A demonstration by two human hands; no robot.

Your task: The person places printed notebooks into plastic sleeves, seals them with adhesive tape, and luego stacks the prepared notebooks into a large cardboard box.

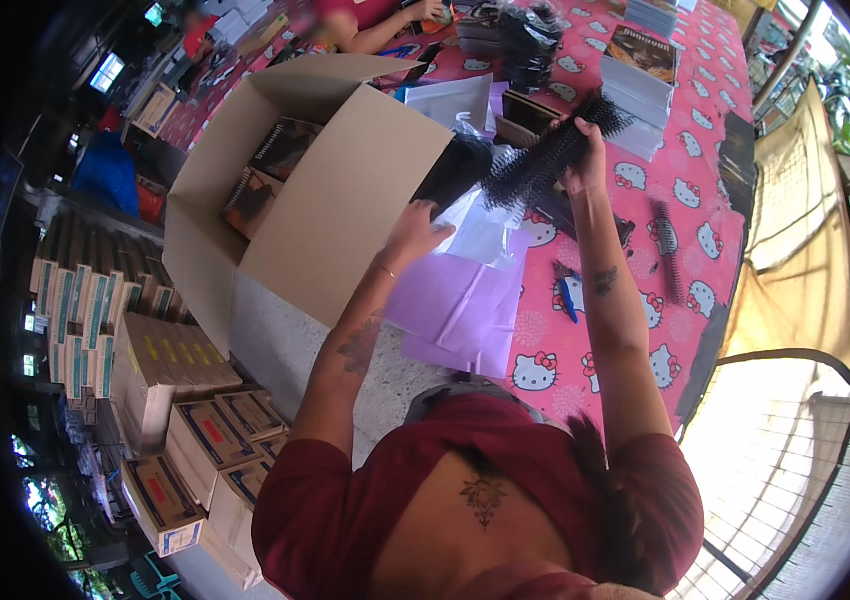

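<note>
A bundle of black spiral binding coils (548, 160) is in my right hand (588, 158), its fingers wrapped round the bundle's upper right end, raised over the table. My left hand (417, 236) has its fingers apart beside the flap of a large open cardboard box (330, 190), with nothing clearly in it. Black items in clear plastic (457, 172) lie just beyond those fingers. Between my hands rests a crumpled whitish plastic sheet (483, 232), on top of purple sheets (455, 310) that hang over the table's edge.
Books (285, 148) lie inside the box. On the pink patterned tablecloth (545, 345) are a loose coil (666, 250), a blue-handled tool (570, 292) and a stack of books (637, 100). Cartons (210, 435) are piled at lower left. Another person's arm (380, 35) reaches in across the table.
</note>
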